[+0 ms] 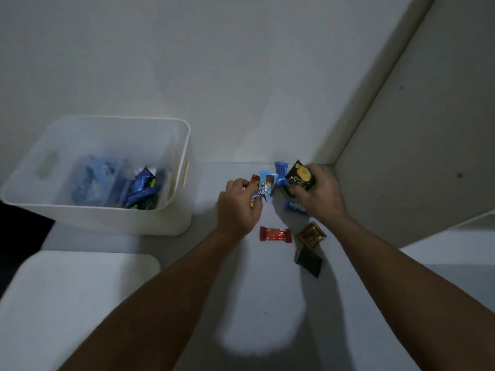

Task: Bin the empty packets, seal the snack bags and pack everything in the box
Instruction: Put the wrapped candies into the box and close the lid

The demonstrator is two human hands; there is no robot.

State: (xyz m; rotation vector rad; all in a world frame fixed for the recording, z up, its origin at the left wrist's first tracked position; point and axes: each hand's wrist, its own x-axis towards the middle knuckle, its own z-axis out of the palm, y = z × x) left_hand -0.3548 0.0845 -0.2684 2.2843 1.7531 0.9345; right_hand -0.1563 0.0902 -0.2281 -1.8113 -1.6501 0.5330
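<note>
My left hand (237, 207) grips a bunch of small packets (263, 187), one light blue and one red. My right hand (320, 192) holds a black snack bag (298, 174) with a yellow picture, along with a blue packet (281, 171) behind it. Under that hand lies another blue packet (293, 206). On the white surface nearer me lie a red packet (275, 234), a brown packet (312, 235) and a dark packet (308, 262). The white box (184, 156) stands to the left and contains several blue packets.
A white lid (75, 298) lies at the lower left in front of the box. A white wall rises behind the packets and a side panel (415, 116) closes off the right. A white ledge (455, 245) shows at the right edge.
</note>
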